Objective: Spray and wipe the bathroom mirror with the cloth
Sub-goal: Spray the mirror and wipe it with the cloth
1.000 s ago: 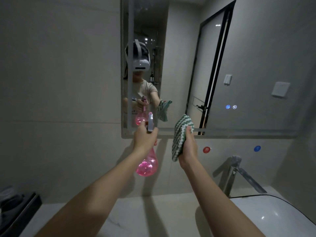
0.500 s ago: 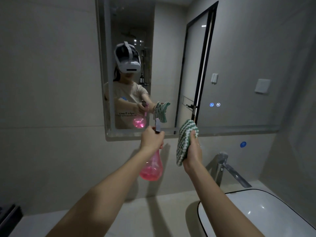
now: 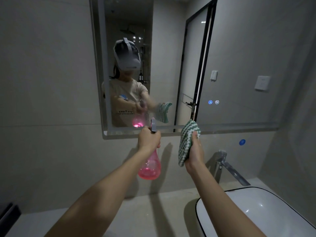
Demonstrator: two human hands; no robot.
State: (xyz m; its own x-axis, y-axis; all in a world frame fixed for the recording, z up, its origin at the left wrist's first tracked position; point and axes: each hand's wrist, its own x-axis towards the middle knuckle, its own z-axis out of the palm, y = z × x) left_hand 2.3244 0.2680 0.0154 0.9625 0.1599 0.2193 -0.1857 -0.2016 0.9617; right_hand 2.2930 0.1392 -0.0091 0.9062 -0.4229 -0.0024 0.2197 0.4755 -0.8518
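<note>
Two hands are up in front of the mirror (image 3: 239,65) in the head view: the left hand (image 3: 148,140) is wrapped tight round the neck of the pink spray bottle (image 3: 150,165), whose nozzle points at the mirror's bottom edge, so this looks like the spraying step. The right hand (image 3: 195,151) grips the folded green-and-white striped cloth (image 3: 187,139) just below that same edge, not touching the glass. Next, I think, the cloth must go up and rub the big, dark, shiny mirror.
</note>
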